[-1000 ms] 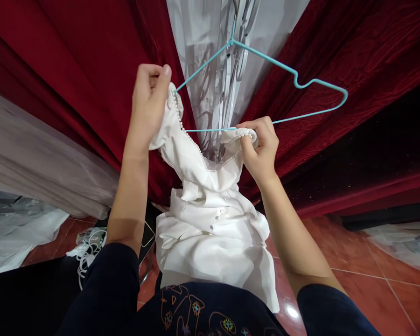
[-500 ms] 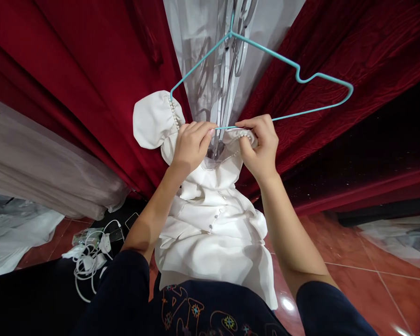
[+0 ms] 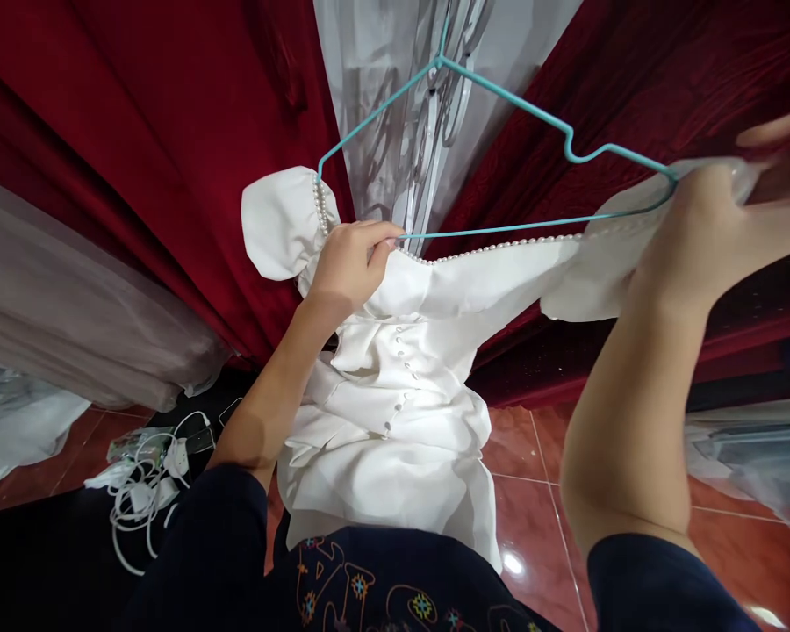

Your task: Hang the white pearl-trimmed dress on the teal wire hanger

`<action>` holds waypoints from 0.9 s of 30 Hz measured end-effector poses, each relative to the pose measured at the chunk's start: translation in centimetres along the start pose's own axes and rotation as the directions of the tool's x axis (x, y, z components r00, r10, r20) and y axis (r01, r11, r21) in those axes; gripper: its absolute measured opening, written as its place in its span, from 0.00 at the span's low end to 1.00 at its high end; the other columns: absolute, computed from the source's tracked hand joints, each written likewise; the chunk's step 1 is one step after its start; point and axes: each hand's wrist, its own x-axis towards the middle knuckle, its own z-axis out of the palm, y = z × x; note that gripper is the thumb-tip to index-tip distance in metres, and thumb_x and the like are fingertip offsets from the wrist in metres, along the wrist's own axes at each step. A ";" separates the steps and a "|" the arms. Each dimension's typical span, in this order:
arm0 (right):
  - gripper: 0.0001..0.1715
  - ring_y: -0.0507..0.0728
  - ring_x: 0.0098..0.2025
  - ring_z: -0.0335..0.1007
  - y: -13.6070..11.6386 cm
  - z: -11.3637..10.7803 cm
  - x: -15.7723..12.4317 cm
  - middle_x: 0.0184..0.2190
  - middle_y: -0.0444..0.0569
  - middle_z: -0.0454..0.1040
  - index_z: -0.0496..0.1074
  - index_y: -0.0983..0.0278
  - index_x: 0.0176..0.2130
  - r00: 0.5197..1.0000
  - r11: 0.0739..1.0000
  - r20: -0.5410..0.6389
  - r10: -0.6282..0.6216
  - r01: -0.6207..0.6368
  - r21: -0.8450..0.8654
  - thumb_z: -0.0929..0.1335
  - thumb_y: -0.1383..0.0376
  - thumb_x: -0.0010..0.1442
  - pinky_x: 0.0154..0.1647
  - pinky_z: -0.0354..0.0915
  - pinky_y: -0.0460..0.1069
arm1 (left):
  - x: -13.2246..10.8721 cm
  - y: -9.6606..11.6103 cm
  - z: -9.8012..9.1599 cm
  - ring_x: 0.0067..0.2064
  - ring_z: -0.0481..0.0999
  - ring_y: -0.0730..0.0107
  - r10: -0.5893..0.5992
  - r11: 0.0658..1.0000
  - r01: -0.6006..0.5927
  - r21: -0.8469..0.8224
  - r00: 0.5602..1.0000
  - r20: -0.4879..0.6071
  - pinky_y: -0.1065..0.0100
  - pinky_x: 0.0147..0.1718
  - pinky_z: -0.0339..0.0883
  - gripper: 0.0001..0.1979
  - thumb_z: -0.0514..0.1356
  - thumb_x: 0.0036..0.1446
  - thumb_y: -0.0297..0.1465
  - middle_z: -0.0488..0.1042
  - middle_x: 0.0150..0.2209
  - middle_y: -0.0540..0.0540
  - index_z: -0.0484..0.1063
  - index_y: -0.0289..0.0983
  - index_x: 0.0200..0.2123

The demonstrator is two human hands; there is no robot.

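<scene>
A white dress (image 3: pixel 421 412) with puffed sleeves, pearl trim along its neckline and a row of small buttons hangs in front of me. Its left sleeve (image 3: pixel 276 224) sits over the left end of a light blue wire hanger (image 3: pixel 500 94). My left hand (image 3: pixel 352 263) is closed around the hanger's bottom bar by the neckline. At the hanger's right end, my right hand (image 3: pixel 711 219) grips the right sleeve (image 3: pixel 585 281), pulling the pearl neckline taut along the bar. Motion blurs its fingers, and the picture's edge cuts part of it off.
Red curtains (image 3: pixel 158 132) hang on both sides, with a white metal scroll frame (image 3: pixel 427 149) between them. Tangled white cables (image 3: pixel 146 491) lie on a black surface at lower left. Sheer fabric (image 3: pixel 750 456) rests near the red tile floor (image 3: pixel 533 518) at right.
My right hand has moved far right with the right sleeve, from the middle of the bar to the hanger's right end. The neckline is now stretched out. My left hand stays on the bar.
</scene>
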 end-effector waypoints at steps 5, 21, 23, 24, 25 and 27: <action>0.03 0.63 0.44 0.76 -1.2 2.7 3.5 0.35 0.54 0.76 0.80 0.59 0.35 0.992 0.997 -0.125 -0.008 -0.002 -0.078 0.73 0.64 0.62 0.39 0.68 0.57 | 0.0 0.7 0.4 0.45 0.85 0.59 -0.011 1.000 0.011 0.024 1.000 -0.005 0.60 0.52 0.74 0.18 0.56 0.67 0.19 0.85 0.42 0.47 0.85 0.38 0.46; 0.15 0.57 0.43 0.77 -4.5 11.6 -4.5 0.45 0.50 0.80 0.79 0.60 0.51 0.953 0.987 0.282 -0.109 0.070 0.145 0.69 0.54 0.72 0.46 0.72 0.56 | -0.4 0.0 0.2 0.49 0.84 0.57 -0.014 0.980 0.010 0.197 1.000 0.019 0.56 0.58 0.67 0.17 0.55 0.71 0.22 0.86 0.44 0.47 0.83 0.40 0.49; 0.18 0.60 0.43 0.74 -3.6 13.2 -7.0 0.41 0.50 0.80 0.78 0.60 0.50 0.930 0.981 0.348 -0.121 0.166 -0.103 0.67 0.52 0.72 0.54 0.70 0.62 | -0.7 -0.3 0.7 0.48 0.84 0.56 0.005 0.978 -0.009 0.208 1.000 0.019 0.55 0.57 0.68 0.16 0.56 0.70 0.23 0.86 0.43 0.47 0.84 0.40 0.48; 0.18 0.60 0.43 0.73 -3.3 13.6 -7.8 0.39 0.50 0.79 0.77 0.60 0.51 0.935 0.969 0.335 -0.116 0.181 -0.168 0.65 0.53 0.73 0.55 0.69 0.62 | -0.9 -0.4 0.9 0.49 0.84 0.56 0.022 0.979 -0.026 0.204 1.000 0.021 0.55 0.58 0.68 0.16 0.56 0.71 0.23 0.86 0.44 0.46 0.84 0.40 0.49; 0.18 0.60 0.44 0.72 -3.2 13.8 -8.4 0.39 0.50 0.80 0.78 0.59 0.53 0.946 0.961 0.304 -0.113 0.182 -0.209 0.65 0.54 0.74 0.57 0.67 0.63 | -1.1 -0.5 1.1 0.50 0.84 0.56 0.048 0.980 -0.051 0.193 0.999 0.023 0.54 0.59 0.69 0.16 0.55 0.72 0.24 0.86 0.46 0.46 0.84 0.40 0.50; 0.19 0.59 0.44 0.71 -3.6 13.7 -8.8 0.43 0.49 0.81 0.77 0.57 0.56 0.969 0.972 0.229 -0.092 0.137 -0.190 0.63 0.56 0.75 0.59 0.64 0.62 | -1.4 -0.3 1.2 0.55 0.83 0.57 0.105 0.981 -0.106 0.160 0.994 0.010 0.53 0.62 0.69 0.17 0.54 0.76 0.27 0.85 0.53 0.45 0.82 0.40 0.54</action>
